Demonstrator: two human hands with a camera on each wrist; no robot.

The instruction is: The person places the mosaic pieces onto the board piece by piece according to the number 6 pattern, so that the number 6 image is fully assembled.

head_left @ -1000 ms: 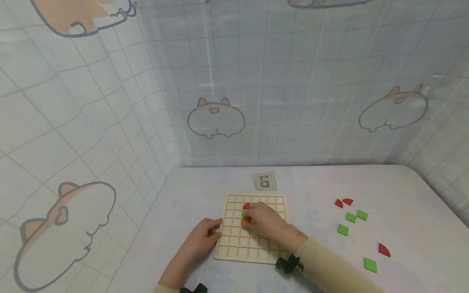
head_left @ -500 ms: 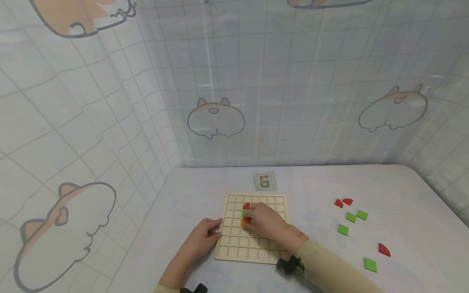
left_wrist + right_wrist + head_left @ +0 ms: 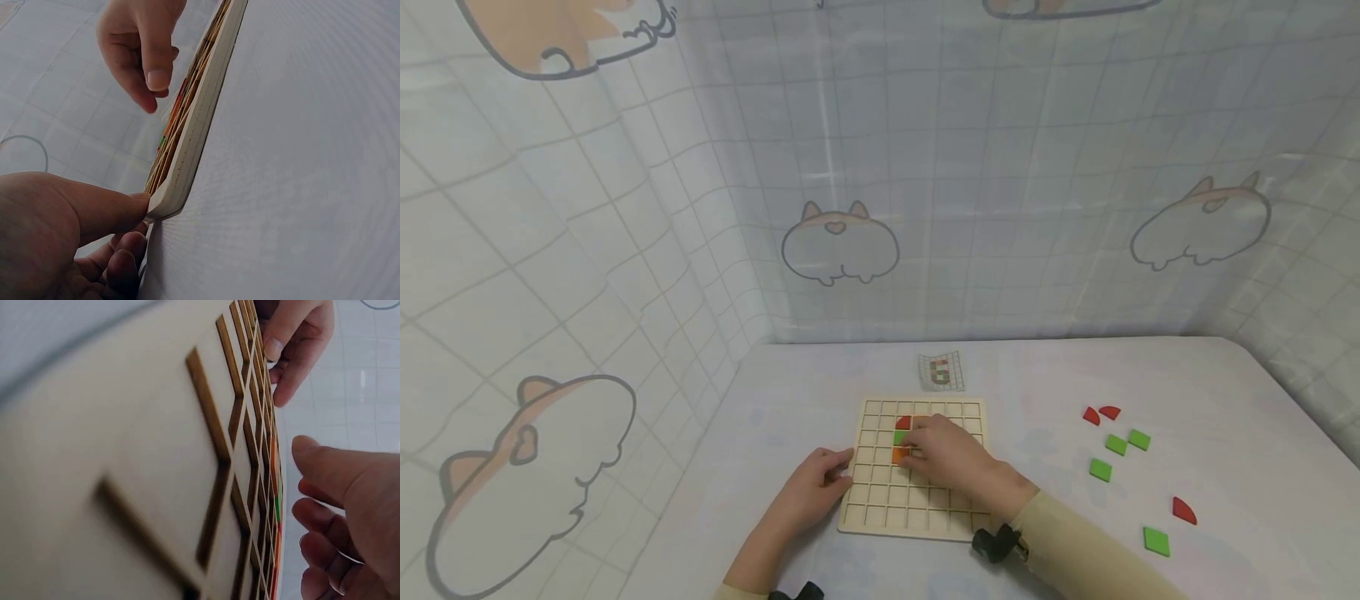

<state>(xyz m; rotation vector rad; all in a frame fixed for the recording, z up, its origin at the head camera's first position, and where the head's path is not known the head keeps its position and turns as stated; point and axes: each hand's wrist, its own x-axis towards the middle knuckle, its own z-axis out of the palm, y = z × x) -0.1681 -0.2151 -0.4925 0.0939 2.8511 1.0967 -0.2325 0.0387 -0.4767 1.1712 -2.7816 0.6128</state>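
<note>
A pale wooden grid board (image 3: 868, 518) lies before me in the head view. My left hand (image 3: 814, 492) holds its left edge, the thumb on the edge and the other fingers lower down in the left wrist view. Over the middle of the board is my right hand (image 3: 953, 457), fingers loosely bent. The right wrist view shows a gap between its thumb and fingers, with nothing held there. Just left of its fingertips, a red quarter-round piece (image 3: 903, 422), a green piece (image 3: 899, 437) and an orange piece (image 3: 898, 456) sit in a column of cells. The hand hides the cells beneath it.
A small printed pattern card (image 3: 941, 372) lies behind the board. Out to the right are several loose pieces, among them a green square (image 3: 1156, 541), a red quarter-round (image 3: 1184, 510) and another green square (image 3: 1101, 470). A patterned curtain (image 3: 955, 208) hangs behind the table.
My right hand has shifted slightly right and away from the orange piece, showing a little more of the column. My left hand stays at the board's edge.
</note>
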